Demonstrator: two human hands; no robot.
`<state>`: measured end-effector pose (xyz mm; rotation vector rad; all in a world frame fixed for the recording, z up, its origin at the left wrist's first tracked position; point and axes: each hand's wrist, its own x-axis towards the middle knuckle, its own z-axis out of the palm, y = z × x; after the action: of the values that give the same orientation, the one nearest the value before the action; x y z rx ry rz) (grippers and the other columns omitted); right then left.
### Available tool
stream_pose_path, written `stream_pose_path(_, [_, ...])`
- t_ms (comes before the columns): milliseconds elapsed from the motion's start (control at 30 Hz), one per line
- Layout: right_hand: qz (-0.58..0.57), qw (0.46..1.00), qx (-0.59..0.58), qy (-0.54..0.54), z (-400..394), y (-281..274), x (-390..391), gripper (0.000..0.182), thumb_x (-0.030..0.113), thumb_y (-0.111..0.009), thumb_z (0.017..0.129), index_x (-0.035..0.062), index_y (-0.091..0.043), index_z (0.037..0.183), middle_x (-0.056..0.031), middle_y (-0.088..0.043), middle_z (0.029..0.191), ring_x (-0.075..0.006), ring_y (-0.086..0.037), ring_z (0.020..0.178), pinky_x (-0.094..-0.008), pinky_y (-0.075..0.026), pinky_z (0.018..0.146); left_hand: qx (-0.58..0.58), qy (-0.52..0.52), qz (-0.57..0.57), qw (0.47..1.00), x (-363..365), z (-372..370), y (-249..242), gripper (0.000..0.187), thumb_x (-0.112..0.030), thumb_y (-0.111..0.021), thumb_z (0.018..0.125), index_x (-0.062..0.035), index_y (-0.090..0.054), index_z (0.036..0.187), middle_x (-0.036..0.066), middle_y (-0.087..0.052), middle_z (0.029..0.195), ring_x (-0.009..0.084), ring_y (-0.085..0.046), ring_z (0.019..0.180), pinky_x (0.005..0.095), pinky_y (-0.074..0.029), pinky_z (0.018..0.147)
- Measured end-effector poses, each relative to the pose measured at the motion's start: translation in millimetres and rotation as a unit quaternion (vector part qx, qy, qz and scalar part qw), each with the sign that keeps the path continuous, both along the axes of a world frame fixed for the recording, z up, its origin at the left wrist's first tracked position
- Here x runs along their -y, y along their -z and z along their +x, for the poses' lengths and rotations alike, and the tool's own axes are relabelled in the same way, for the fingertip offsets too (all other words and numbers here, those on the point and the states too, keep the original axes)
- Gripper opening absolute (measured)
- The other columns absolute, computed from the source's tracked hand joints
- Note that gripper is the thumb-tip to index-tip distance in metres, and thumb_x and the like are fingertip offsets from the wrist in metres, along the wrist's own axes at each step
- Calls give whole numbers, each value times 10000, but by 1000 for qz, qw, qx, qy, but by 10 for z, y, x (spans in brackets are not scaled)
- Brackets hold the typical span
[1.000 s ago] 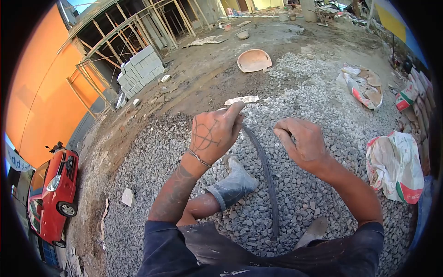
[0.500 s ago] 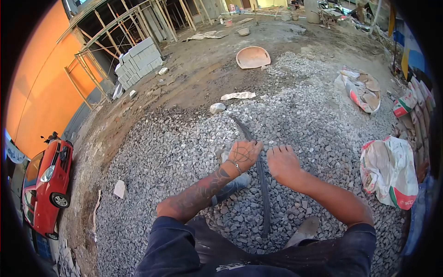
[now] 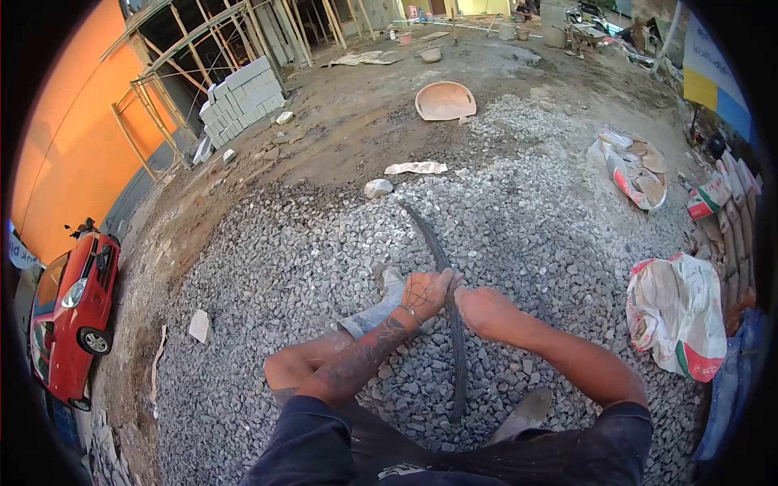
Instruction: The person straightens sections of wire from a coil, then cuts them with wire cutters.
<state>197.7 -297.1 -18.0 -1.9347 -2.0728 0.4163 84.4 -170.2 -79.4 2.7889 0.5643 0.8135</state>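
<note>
A long, dark grey bundle of thin strands, like binding wire (image 3: 459,364), lies lengthwise over the gravel, slightly bent. My left hand (image 3: 429,293), with a tattoo and a bracelet, is closed around its middle. My right hand (image 3: 485,313) is closed too, its fingertips pressed against the bundle right beside the left thumb. What those right fingers pinch is too small to make out. Below, the bundle's near end rests between my boots; the left boot (image 3: 391,293) is partly covered by my left forearm.
Crushed gravel (image 3: 267,300) spreads all around. To the right lie a cement sack (image 3: 679,312) and stacked full bags (image 3: 733,211). Ahead are a shallow orange basin (image 3: 445,102) and grey blocks (image 3: 243,101). A red car (image 3: 71,312) stands at left.
My right hand has moved left and closed up to the bundle, meeting my left hand. Both hands sit slightly lower in view. The left leg has shifted, and the view has tilted a little.
</note>
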Motion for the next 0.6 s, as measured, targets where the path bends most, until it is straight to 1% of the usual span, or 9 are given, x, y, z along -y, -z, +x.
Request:
stream_pose_path(67, [34, 998, -55, 0, 36, -125, -70, 139, 103, -461, 829, -29, -498, 855, -222, -586, 664, -398, -595, 692, -467, -460, 616, 42, -44, -3, 998, -82, 52, -95, 245, -270, -524, 875, -71, -542, 734, 138, -556, 546, 333, -542, 489, 418, -408, 445])
stream_pose_path(133, [75, 980, -171, 71, 44, -197, -96, 185, 142, -415, 877, -22, -500, 888, -219, -583, 676, -423, -576, 698, -470, -455, 637, 62, -125, -27, 990, -142, 90, -224, 245, -260, -519, 880, -72, -527, 723, 141, -558, 545, 341, -541, 490, 420, -412, 453])
stream_pose_path(267, [77, 970, -194, 128, 76, -316, -69, 192, 139, -406, 885, -19, -514, 897, -232, -584, 728, -423, -567, 721, -469, -445, 635, 179, -145, 43, 972, -269, 145, -435, 213, -209, -518, 880, -61, -493, 729, 147, -551, 598, 342, -543, 520, 419, -411, 455])
stream_pose_path(333, [56, 993, -109, 3, 49, -216, -36, 218, 144, -390, 896, -22, -532, 883, -227, -574, 725, -394, -567, 712, -437, -441, 638, 183, -100, 77, 975, -321, 116, -472, 186, -186, -523, 876, -60, -491, 743, 137, -544, 620, 323, -543, 525, 401, -408, 445])
stream_pose_path(367, [55, 993, -107, 2, 33, -355, -23, 218, 144, -390, 896, -22, -532, 883, -227, -574, 725, -394, -567, 712, -437, -441, 638, 176, -71, 94, 977, -338, 99, -473, 169, -169, -530, 870, -60, -500, 744, 129, -556, 633, 306, -547, 520, 382, -414, 444])
stream_pose_path(433, [59, 966, -244, -68, 19, -827, -5, 235, 145, -389, 894, -18, -558, 888, -198, -568, 701, -348, -570, 691, -404, -441, 663, 166, -44, 108, 979, -368, 71, -471, 153, -153, -536, 864, -60, -508, 746, 120, -568, 646, 288, -551, 515, 363, -420, 442])
stream_pose_path(500, [64, 926, -352, 122, 227, -960, -39, 247, 149, -382, 896, -10, -572, 883, -173, -579, 728, -303, -576, 716, -392, -440, 699, 221, -72, 127, 964, -402, 50, -536, 129, -142, -561, 847, -56, -530, 755, 96, -616, 723, 254, -558, 509, 333, -435, 448])
stream_pose_path(533, [54, 925, -354, 123, 303, -839, -47, 247, 149, -382, 896, -10, -572, 883, -173, -579, 728, -303, -576, 716, -392, -440, 699, 227, -66, 151, 960, -422, 57, -587, 126, -142, -570, 840, -56, -536, 754, 84, -634, 770, 244, -568, 519, 326, -442, 454])
stream_pose_path(600, [137, 942, -246, 184, 429, -339, -191, 257, 161, -369, 908, 3, -569, 872, -137, -567, 708, -237, -562, 678, -365, -439, 671, 220, -63, 190, 955, -489, 63, -749, 110, -146, -594, 826, -62, -554, 766, 56, -661, 864, 227, -589, 543, 316, -451, 461])
